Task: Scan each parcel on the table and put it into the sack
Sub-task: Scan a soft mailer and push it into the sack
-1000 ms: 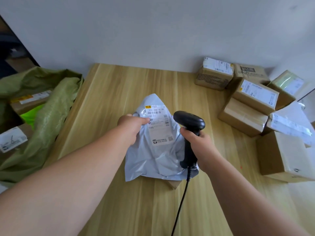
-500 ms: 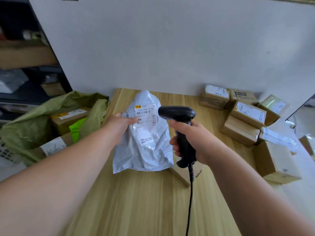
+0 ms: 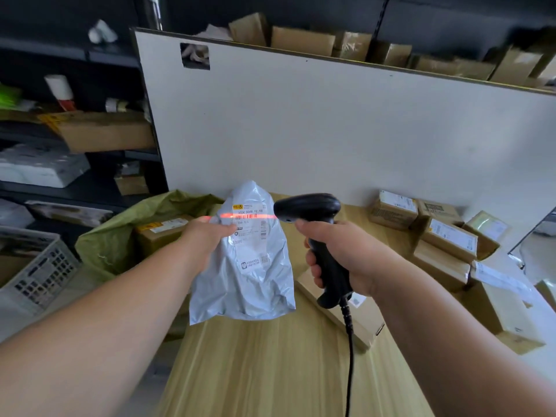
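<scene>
My left hand (image 3: 207,236) pinches a grey plastic mailer parcel (image 3: 249,275) by its left edge and holds it upright above the wooden table (image 3: 270,365). A white shipping label faces me. My right hand (image 3: 340,257) grips a black corded barcode scanner (image 3: 313,227) just right of the parcel. A red scan line crosses the label's barcode and my left fingers. The green sack (image 3: 120,236) stands open at the left of the table with boxed parcels inside.
Several cardboard parcels (image 3: 445,239) are stacked at the table's right side, and a flat box (image 3: 355,314) lies under the scanner. A white partition board (image 3: 331,130) rises behind the table. Shelving and a grey crate (image 3: 36,266) stand at the left.
My left hand has lifted the mailer off the table to upright. The scanner has risen beside it and its red line now lies across the label. My head has tilted up.
</scene>
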